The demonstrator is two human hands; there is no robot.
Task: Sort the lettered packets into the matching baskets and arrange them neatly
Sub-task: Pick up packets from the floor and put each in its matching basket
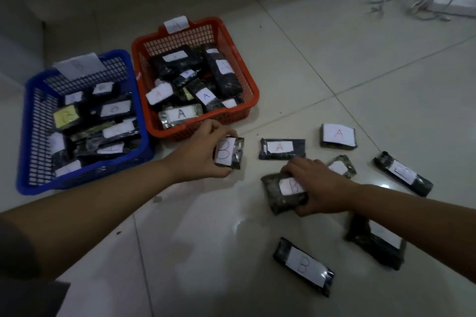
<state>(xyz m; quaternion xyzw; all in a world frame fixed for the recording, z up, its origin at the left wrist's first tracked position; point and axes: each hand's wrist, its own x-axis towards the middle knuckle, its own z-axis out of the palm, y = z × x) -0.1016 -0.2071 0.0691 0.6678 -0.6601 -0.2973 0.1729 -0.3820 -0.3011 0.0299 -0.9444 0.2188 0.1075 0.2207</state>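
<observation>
Nearest, on the tiled floor (334,59): B packet (303,266), untouched. Partly hidden packet (377,240) under the right forearm, letter not readable; risk of misfiling if grabbed without checking.

Right hand (318,188) on a grey B packet (286,192), fingers curled over its top edge and thumb under the near edge. Grasping, packet looks barely off the floor or touching it, cannot tell. Grip covers part of the label; wrapper looks slick, so slip likely on the lift.

Small packet (341,166) just beside the right knuckles, letter unreadable; could get dragged or knocked when the hand pulls away. Long B packet (403,174) further right, apart.

Left hand (203,153) pinching a red-lettered B packet (229,153), thumb below, fingers over the top. Sits right beside the red A basket (246,80) rim, nearer it than the blue B basket (140,121). Main hazard: drop into the wrong basket.

Two A packets (282,149) (338,135) beyond, on the floor.

Both baskets piled loosely, packets overlapping and tilted. More dropped on top likely slides; neat arranging not yet done. Two-handed carry toward one basket risks arms crossing.
</observation>
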